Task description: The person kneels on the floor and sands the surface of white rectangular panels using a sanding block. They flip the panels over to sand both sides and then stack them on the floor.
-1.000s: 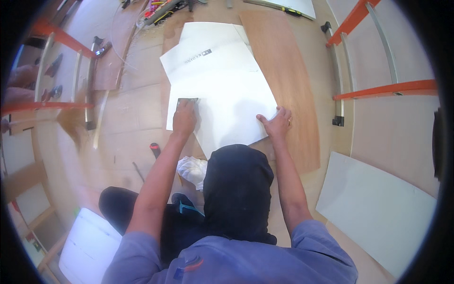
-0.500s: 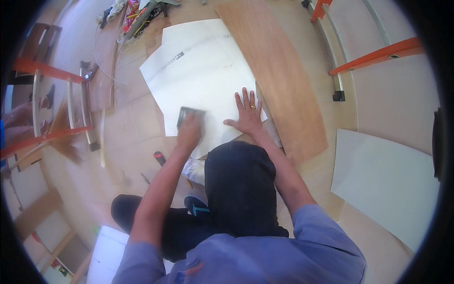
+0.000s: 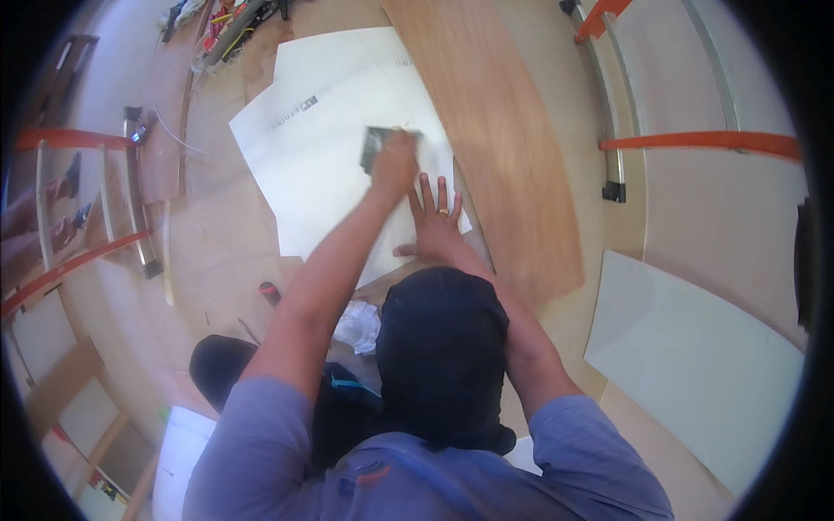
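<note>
A large white sheet [image 3: 326, 187] with angled corners and faint dark print lies flat on the floor in front of me. My left hand [image 3: 398, 163] is closed on a dark flat rectangular hand tool [image 3: 375, 148], pressed down on the sheet's right half. Both are a little smeared by motion, and the tool's underside is hidden. Close by on the right, my right hand [image 3: 437, 230], with a ring on one finger, lies with fingers spread on the sheet near its right edge. A crumpled white cloth or paper [image 3: 358, 327] rests by my left forearm.
Along the sheet's right side runs a long wooden board [image 3: 504, 165]. Orange-railed ladders stand left [image 3: 78, 139] and right [image 3: 695, 141]. A pale panel [image 3: 695, 365] is at the right. Tools [image 3: 230, 39] lie at the far left; a red-and-black handle [image 3: 270, 293] is nearer.
My left hand has slid the dark tool away from me and rightward across the sheet, close to my right hand. The right hand stays spread on the sheet. The whole view has shifted slightly.
</note>
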A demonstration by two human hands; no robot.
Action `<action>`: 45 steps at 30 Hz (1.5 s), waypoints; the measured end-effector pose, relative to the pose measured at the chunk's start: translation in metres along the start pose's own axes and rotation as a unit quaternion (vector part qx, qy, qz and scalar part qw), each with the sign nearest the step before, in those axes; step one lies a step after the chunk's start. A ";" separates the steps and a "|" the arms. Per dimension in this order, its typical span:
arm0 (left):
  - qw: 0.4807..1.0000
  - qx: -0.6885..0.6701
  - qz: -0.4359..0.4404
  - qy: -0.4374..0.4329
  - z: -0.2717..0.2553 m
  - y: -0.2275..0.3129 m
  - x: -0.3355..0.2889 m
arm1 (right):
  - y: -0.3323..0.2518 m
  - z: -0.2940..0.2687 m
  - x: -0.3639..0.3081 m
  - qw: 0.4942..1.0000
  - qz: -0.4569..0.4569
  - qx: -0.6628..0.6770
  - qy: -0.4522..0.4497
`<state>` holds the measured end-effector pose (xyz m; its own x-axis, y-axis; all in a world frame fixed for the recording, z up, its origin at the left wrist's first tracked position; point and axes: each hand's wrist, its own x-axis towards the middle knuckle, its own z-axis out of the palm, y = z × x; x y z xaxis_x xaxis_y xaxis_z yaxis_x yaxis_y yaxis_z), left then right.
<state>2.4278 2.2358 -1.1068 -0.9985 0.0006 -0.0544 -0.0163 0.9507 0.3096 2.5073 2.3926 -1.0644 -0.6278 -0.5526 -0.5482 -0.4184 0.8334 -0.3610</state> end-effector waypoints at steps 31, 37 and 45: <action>0.985 -0.085 -0.138 0.066 -0.025 0.003 0.027 | 0.008 0.000 -0.002 1.000 -0.001 0.007 0.005; 0.987 -0.066 -0.146 -0.003 -0.020 0.048 0.018 | 0.006 -0.003 0.001 0.999 0.000 0.012 -0.033; 0.998 -0.030 -0.060 0.010 -0.004 0.037 -0.001 | 0.006 -0.008 0.002 0.997 0.000 -0.002 -0.071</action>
<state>2.4277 2.2698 -1.0919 -0.9899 -0.1194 -0.0769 -0.1392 0.9230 0.3588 2.4988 2.3965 -1.0614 -0.5285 -0.5465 -0.6496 -0.4207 0.8333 -0.3587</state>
